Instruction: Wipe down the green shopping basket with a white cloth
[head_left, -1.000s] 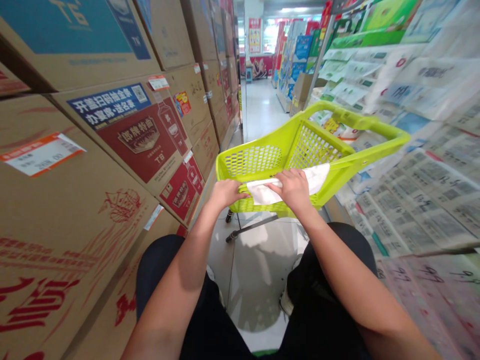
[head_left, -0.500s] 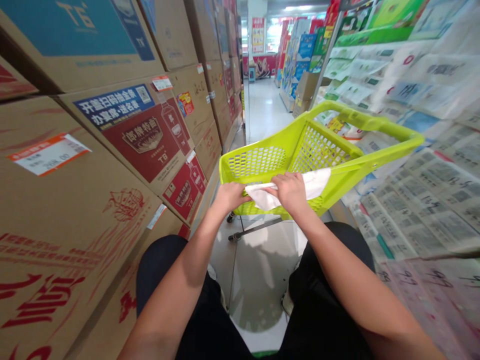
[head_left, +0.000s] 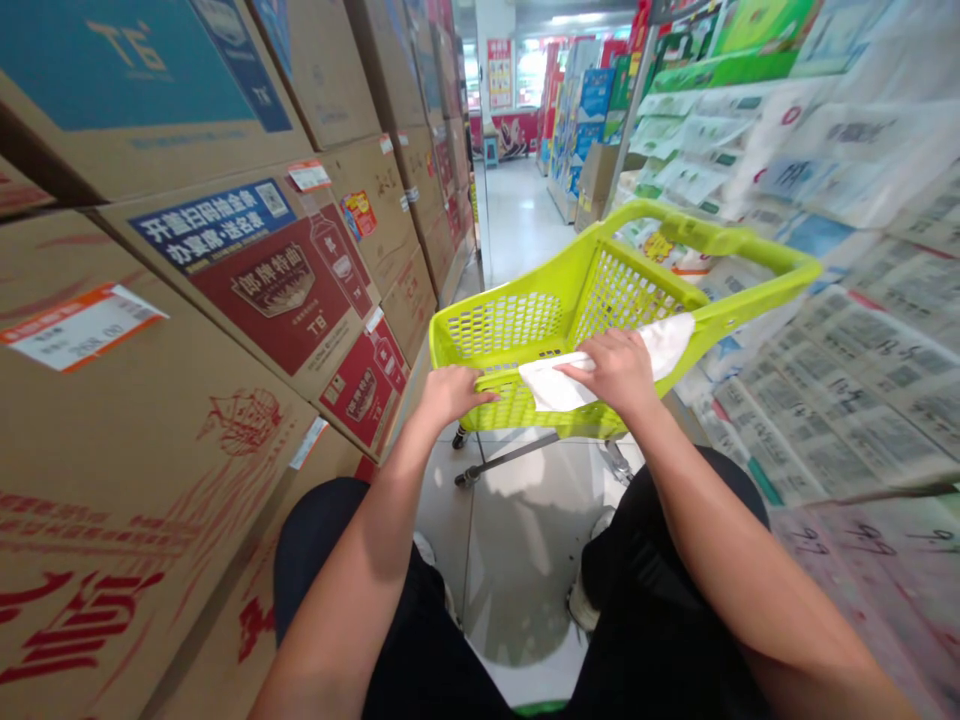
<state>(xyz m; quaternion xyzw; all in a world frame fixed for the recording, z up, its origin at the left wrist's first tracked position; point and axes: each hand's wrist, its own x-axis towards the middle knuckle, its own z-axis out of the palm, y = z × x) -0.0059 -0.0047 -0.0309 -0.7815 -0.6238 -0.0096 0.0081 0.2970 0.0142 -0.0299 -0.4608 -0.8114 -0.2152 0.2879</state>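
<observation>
A yellow-green shopping cart [head_left: 525, 315] with perforated basket walls stands across the aisle in front of my knees. My left hand [head_left: 454, 393] is wrapped over the near rim at the basket's left end. Farther right along that rim, my right hand [head_left: 619, 370] grips a white cloth [head_left: 562, 385] folded over the edge. Part of the cloth hangs down between my hands, and another part lies on the rim right of my hand. The cart's handle rises at the right. My palms and some fingertips are hidden.
Stacked cardboard cartons [head_left: 150, 400] with price tags line the left side. Packs of tissue paper [head_left: 847, 370] are piled on the right. Pale floor tiles [head_left: 517, 215] run down the aisle to blue boxes [head_left: 592, 110] and a small stool [head_left: 490, 148].
My right hand has slid to the right along the rim, taking the cloth with it. My left hand stays on the left end, and the gap between my hands has grown.
</observation>
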